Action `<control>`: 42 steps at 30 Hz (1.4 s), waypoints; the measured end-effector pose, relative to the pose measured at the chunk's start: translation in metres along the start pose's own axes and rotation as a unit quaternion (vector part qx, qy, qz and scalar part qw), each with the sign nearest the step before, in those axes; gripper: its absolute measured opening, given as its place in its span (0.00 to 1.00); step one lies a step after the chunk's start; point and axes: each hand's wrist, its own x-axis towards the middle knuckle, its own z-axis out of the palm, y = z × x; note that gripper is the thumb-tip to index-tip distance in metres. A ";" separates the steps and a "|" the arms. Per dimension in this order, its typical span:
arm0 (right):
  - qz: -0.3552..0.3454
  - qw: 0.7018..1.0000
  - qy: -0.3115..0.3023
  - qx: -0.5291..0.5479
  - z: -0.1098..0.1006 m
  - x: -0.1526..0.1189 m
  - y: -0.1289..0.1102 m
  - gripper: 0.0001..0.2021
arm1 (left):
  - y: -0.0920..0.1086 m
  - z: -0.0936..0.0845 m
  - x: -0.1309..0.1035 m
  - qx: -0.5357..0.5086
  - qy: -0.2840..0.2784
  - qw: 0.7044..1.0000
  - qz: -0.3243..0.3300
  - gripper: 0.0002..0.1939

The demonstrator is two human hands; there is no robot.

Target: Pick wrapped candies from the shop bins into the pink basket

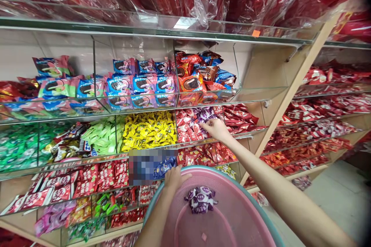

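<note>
My left hand grips the rim of a pink plastic basket, fingers over the edge and thumb towards the inside. A teal basin surrounds the basket on the outside. Inside lies a small heap of purple-and-white wrapped candies. My right hand reaches into a shelf compartment, its fingers pinched together among purple-and-white candies and red-and-white wrapped candies. What sits between those fingertips, if anything, is too small to tell.
Glass dividers and a glass front edge bound the compartments. Yellow wrapped candies lie left of my right hand, red packets to its right. Cookie packs stand above. A wooden upright separates another rack.
</note>
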 end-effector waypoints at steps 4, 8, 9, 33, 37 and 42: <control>0.043 0.998 -0.021 -0.037 -0.001 0.004 -0.009 0.20 | -0.001 0.001 0.000 -0.006 0.001 1.000 -0.002 0.36; 0.041 0.999 -0.030 -0.012 0.001 0.008 -0.009 0.21 | -0.002 0.002 0.000 -0.009 0.002 1.000 -0.002 0.36; 0.040 0.999 -0.029 -0.004 0.001 0.008 -0.008 0.21 | -0.002 0.002 0.000 -0.009 0.002 1.000 -0.002 0.36; 0.070 0.982 0.060 0.166 -0.009 0.004 0.000 0.19 | -0.001 -0.001 -0.001 -0.011 0.001 1.000 0.001 0.35; 0.051 0.961 0.076 0.262 -0.019 -0.017 0.002 0.20 | -0.002 0.002 0.001 -0.015 0.007 1.000 0.005 0.35; -0.010 0.944 0.021 0.328 -0.027 -0.072 0.005 0.18 | -0.002 0.002 0.001 -0.009 -0.003 1.000 0.008 0.37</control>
